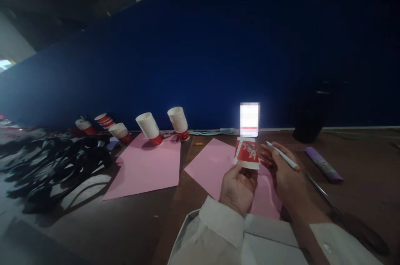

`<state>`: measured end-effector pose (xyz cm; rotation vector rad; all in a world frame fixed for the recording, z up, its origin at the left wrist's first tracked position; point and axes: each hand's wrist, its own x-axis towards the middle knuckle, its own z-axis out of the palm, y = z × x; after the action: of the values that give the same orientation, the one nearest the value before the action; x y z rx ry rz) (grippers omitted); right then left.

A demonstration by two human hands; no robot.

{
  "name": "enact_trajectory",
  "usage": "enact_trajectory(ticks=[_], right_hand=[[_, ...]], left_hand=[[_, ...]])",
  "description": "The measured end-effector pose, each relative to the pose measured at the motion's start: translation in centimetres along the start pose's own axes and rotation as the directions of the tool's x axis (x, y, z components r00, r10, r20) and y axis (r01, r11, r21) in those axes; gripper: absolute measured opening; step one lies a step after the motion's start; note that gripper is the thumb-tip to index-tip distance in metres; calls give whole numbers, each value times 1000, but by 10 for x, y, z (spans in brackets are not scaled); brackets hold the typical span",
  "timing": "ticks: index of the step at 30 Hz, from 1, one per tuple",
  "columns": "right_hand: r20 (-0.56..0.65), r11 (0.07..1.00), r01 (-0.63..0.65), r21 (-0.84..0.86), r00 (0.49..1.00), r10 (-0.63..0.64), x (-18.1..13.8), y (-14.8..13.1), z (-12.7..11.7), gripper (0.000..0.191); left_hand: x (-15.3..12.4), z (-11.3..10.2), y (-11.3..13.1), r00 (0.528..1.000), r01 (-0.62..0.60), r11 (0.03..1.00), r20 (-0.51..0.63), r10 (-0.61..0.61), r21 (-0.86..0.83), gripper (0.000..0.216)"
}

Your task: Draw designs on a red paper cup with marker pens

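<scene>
My left hand grips a red paper cup with a printed flower pattern. Its wider end, edged in white, faces down toward my palm. Close by on the right, my right hand is closed around a white marker with an orange end. The marker's other end points up and left toward the cup, apart from it. Beneath both hands lies a pink paper sheet, partly covered by them. A small orange piece, perhaps a cap, rests beyond the sheet.
Stacked paper cups and another stack stand left, near a second pink sheet. Black cables pile farther left. A bright pixelated patch is behind the cup. Right are a purple packet, scissors and a black container.
</scene>
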<state>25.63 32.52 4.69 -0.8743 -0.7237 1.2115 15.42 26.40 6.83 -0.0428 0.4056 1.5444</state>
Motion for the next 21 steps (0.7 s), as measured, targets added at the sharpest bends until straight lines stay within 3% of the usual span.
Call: enact_trajectory(ticks=[7, 12, 18, 21], right_hand=[[14, 993, 53, -104, 999, -52, -6, -4, 2, 44], [40, 972, 125, -200, 992, -119, -13, -11, 5, 43], [-67, 997, -69, -17, 995, 68, -7, -10, 6, 45], [-23, 988, -147, 49, 989, 148, -4, -6, 5, 45]], left_hand=[[-1, 1, -1, 999, -33, 999, 2, 33, 34, 17], [0, 0, 2, 1000, 13, 1000, -25, -13, 22, 14], [0, 2, 6, 987, -16, 999, -157, 22, 42, 12], [1, 1, 6, 961, -83, 990, -254, 110, 112, 9]])
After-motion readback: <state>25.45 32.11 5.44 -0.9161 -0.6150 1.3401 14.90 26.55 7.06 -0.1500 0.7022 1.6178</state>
